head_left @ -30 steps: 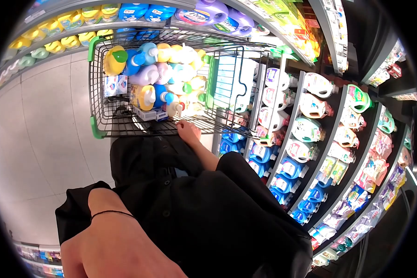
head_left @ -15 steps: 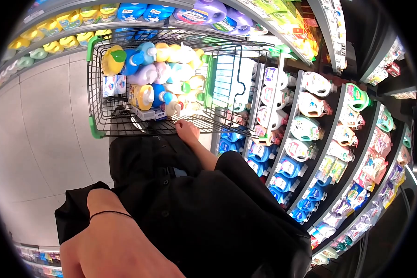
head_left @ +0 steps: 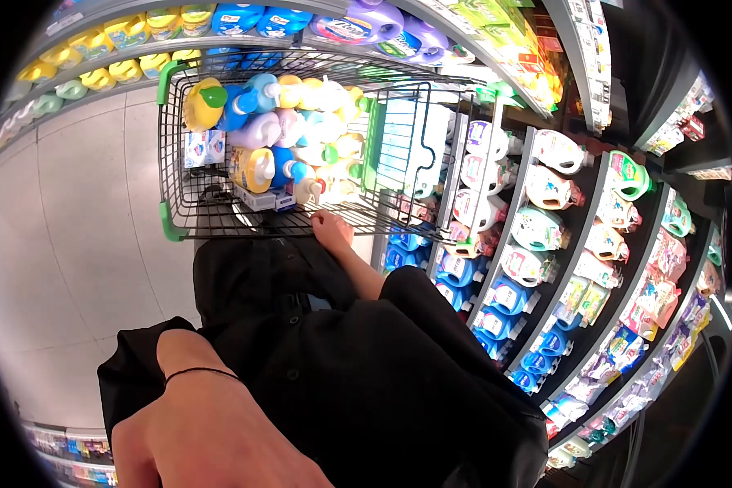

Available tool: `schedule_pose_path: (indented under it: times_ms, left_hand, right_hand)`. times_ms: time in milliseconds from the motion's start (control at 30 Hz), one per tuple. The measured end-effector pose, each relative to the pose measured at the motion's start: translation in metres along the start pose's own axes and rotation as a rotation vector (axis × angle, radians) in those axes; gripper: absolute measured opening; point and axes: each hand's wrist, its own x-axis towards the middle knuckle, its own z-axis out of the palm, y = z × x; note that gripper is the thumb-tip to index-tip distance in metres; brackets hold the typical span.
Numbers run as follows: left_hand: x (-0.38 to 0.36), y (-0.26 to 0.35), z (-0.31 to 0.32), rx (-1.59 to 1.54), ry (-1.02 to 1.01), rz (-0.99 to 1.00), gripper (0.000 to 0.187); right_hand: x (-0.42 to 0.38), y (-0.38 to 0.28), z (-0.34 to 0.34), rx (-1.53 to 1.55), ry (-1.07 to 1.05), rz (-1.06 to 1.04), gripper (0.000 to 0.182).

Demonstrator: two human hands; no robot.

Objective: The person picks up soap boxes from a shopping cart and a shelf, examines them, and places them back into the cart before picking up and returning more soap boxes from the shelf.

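At the near edge of the shopping cart (head_left: pixel 179 163), the right hand (head_left: pixel 331 229) rests on the rim, with its fingers curled down over the wire, so it looks closed on the cart's edge. The left hand cannot be seen at all; only the left arm (head_left: pixel 195 407) with a thin black band (head_left: pixel 199 372) shows at the bottom of the picture, so I cannot tell if that hand is open or closed. The cart stands on the pale floor (head_left: pixel 73 236) between two rows of shelves, right in front of the person in black clothes. It is already quite full. A yellow bottle with a green cap (head_left: pixel 199 106) lies in the far left corner of the cart, and next to it are blue, pink, white and yellow bottles piled close together. A small box (head_left: pixel 203 149) leans against the left wall of the cart, and flat white and blue packs (head_left: pixel 407 138) stand along the right side. The shelves on the right (head_left: pixel 561 244) are packed with bottles in neat rows, and I see no big gaps there. My guess is that much of the filling is done, since the pile nearly reaches the rim. Neither hand holds a bottle right now, and nothing is on its way between shelf and cart.
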Motion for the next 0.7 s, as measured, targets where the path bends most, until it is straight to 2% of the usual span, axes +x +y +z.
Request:
schedule_pose_path:
  times_ms: [700]
  left_hand:
    - [-0.0024, 0.003, -0.0025, -0.044, -0.006, -0.002, 0.034]
  right_hand:
    - [0.001, -0.0013, -0.0008, -0.02, -0.04, 0.048, 0.026]
